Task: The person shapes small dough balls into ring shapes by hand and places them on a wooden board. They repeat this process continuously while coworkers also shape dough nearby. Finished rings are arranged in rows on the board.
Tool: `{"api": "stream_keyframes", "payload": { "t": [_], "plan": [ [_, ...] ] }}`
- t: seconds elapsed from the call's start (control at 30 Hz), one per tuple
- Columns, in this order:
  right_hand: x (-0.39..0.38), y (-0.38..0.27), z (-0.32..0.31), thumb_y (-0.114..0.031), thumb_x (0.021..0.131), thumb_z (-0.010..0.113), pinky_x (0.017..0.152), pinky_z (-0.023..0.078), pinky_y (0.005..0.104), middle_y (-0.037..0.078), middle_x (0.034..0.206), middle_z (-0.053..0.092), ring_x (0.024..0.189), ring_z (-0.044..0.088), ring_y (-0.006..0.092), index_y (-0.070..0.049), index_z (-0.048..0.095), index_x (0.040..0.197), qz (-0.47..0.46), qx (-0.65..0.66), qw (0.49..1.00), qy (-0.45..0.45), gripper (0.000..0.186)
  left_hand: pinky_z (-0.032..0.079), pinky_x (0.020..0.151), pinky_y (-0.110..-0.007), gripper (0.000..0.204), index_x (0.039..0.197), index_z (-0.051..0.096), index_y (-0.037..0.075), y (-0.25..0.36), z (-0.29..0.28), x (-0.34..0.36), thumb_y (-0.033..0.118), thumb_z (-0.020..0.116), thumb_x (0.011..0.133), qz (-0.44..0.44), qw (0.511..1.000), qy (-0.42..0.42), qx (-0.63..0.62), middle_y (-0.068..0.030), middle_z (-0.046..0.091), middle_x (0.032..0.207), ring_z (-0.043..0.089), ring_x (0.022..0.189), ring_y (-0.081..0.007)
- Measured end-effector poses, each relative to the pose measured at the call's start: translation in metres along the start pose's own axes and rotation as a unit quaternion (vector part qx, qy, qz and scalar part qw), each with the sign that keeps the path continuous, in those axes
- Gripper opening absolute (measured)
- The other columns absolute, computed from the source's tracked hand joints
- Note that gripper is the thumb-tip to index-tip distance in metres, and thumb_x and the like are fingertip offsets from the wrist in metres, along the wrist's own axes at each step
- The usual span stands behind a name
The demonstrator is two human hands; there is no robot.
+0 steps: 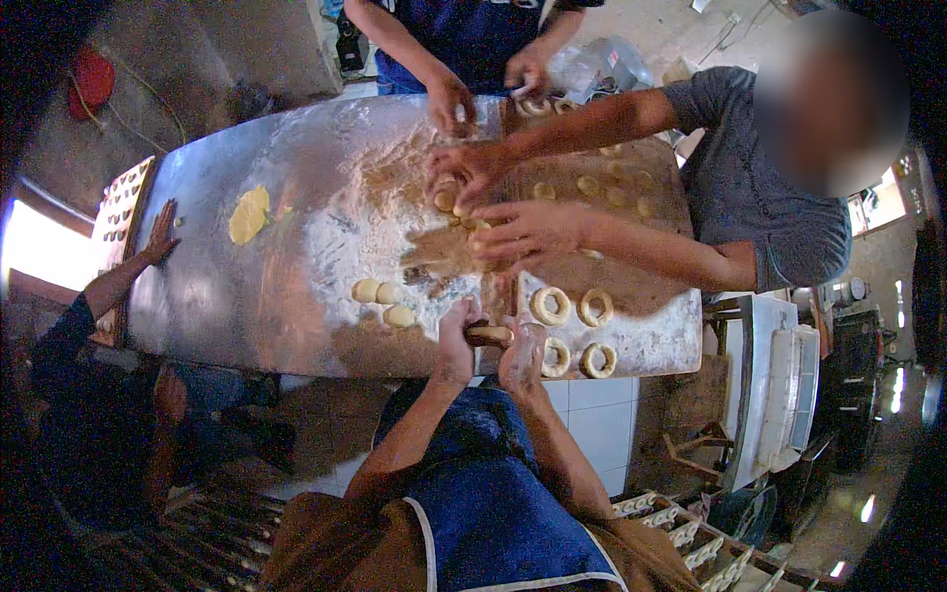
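A dough ring point(489, 335) is held between my two hands at the near edge of the table. My left hand point(456, 347) closes on its left side, and my right hand point(522, 353) grips its right side. The ring is seen nearly edge-on, so its hole is hard to make out. Several finished-looking dough rings point(550, 306) lie on floured wood just right of my right hand. To the left of my left hand rest a few round dough pieces point(399, 316) on the floured metal surface.
Across the table point(212, 227), a co-worker's hands point(533, 232) handle dough pieces from the right; another person's hand point(451, 104) works at the far edge. A person's hand point(161, 235) rests at the left. Yellow dough or fat point(250, 214) and a filled tray point(123, 212) lie left.
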State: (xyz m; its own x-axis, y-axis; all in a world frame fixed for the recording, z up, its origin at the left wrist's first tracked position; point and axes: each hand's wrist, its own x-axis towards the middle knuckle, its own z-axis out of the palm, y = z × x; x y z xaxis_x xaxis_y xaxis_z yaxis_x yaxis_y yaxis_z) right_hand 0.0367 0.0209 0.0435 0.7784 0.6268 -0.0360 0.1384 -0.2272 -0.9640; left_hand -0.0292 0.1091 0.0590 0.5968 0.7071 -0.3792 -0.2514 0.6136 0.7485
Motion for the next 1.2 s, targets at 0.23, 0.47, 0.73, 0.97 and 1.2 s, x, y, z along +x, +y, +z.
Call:
{"api": "stream_keyframes", "payload": {
  "t": [0.23,0.47,0.73,0.97,1.2],
  "plan": [
    [-0.016,-0.03,-0.054,-0.049,0.1,0.031,0.064,0.048,0.0363,0.015,0.071,0.065,0.068,0.06,0.0214,0.008,0.066,0.08,0.009,0.026,0.999,-0.026,0.07,0.049,0.075,-0.033,0.035,0.098,0.057,0.005,-0.071,0.019,-0.02,0.038,0.047,0.099,0.009,0.995,-0.037,-0.092,-0.0013,0.061,0.093,0.059,0.088,-0.0173],
    [-0.041,0.024,-0.097,-0.058,0.098,0.032,0.057,0.038,0.0383,0.005,0.066,0.052,0.066,0.049,0.017,0.002,0.061,0.078,0.0,0.063,0.998,0.024,0.069,0.046,0.074,-0.033,0.03,0.1,0.06,0.006,-0.097,0.05,-0.024,0.034,0.047,0.098,0.082,0.988,-0.049,0.12,-0.0004,0.06,0.09,0.056,0.084,-0.0158],
    [-0.05,0.028,-0.164,-0.06,0.097,0.038,0.069,0.049,0.0333,0.012,0.081,0.065,0.074,0.059,0.0191,0.007,0.064,0.096,0.047,-0.004,0.997,0.062,0.072,0.041,0.058,-0.034,0.025,0.085,0.054,0.007,-0.108,0.118,-0.041,0.032,0.051,0.088,0.119,0.929,-0.183,0.298,-0.003,0.054,0.073,0.052,0.062,-0.0173],
    [-0.052,0.03,-0.215,-0.033,0.094,0.042,0.063,0.047,0.0373,0.012,0.081,0.066,0.066,0.058,0.0247,0.0,0.067,0.081,-0.004,0.107,0.992,0.062,0.043,0.046,0.064,-0.034,0.017,0.087,0.053,0.002,-0.109,0.155,-0.034,0.016,0.045,0.092,0.072,0.766,-0.321,0.552,-0.0075,0.058,0.078,0.058,0.074,-0.0197],
    [-0.044,0.01,-0.262,-0.011,0.077,0.074,0.086,0.049,0.0441,0.024,0.101,0.063,0.095,0.063,0.0336,0.002,0.049,0.122,0.187,-0.117,0.967,0.13,0.053,0.047,0.073,-0.051,0.019,0.096,0.052,-0.005,-0.133,0.201,-0.031,0.011,0.054,0.085,0.214,0.664,-0.247,0.672,-0.0227,0.06,0.087,0.06,0.08,-0.041]
  ]
}}
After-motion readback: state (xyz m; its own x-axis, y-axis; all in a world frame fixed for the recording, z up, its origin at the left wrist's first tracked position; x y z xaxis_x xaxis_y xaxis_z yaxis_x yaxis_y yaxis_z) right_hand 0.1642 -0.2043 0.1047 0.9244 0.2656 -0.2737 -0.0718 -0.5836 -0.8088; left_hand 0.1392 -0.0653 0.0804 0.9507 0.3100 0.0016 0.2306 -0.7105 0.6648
